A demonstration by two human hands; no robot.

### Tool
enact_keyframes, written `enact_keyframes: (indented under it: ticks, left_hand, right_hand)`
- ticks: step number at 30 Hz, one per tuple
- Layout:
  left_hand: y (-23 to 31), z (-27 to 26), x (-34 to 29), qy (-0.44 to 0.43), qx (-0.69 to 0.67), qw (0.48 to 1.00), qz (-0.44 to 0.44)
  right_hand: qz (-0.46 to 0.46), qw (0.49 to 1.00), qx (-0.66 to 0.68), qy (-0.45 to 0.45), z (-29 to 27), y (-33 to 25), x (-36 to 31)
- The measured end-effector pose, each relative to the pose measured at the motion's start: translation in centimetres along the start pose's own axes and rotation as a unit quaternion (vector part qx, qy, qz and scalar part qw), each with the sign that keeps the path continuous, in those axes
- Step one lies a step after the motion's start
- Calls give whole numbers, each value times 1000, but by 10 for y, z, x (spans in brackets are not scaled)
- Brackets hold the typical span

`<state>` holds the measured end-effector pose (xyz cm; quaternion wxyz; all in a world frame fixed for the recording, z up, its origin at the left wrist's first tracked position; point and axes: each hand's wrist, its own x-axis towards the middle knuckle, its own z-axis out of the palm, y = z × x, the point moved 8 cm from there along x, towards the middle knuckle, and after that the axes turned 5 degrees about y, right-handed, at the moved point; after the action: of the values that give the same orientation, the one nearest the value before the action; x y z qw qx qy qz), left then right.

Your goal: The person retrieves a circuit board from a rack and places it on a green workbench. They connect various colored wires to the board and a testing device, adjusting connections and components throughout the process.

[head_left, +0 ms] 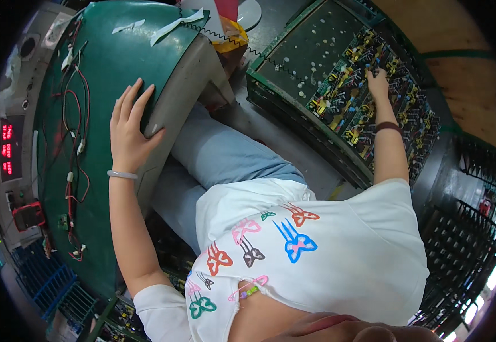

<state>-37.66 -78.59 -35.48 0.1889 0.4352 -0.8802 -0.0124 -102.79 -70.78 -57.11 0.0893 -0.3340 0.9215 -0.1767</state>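
My left hand point(130, 125) lies on the green mat point(102, 228) near the bench's rounded edge. Its fingers are spread and it holds nothing. Far off to the right, my right hand point(378, 86) reaches into a green-edged tray point(282, 94) packed with rows of circuit boards point(347, 102) that carry yellow and blue parts. Thumb and fingers are bent together on one of these boards, most of which the hand and its neighbours hide. Left of my left hand, red and black wires point(71, 114) with white connectors run along the mat.
A test instrument with a red lit display point(9, 149) stands along the mat's left side, with a red meter point(28, 215) beside it. A coiled black cord point(219, 37) stretches from the bench toward the tray. Black racks point(459, 251) stand at the right.
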Motion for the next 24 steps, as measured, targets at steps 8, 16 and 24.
enact_keyframes:
  ticks: [8,16,24]
  left_hand:
    - [-3,2,2,-13,-6,1000,-24]
    - [-4,4,3,-22,4,1000,-18]
    - [-6,5,2,-22,20,999,-28]
  right_hand:
    - [63,979,-186,-50,42,-58,-2]
    - [28,980,-195,-39,41,-38,-7]
    - [-1,988,-149,32,30,-32,25]
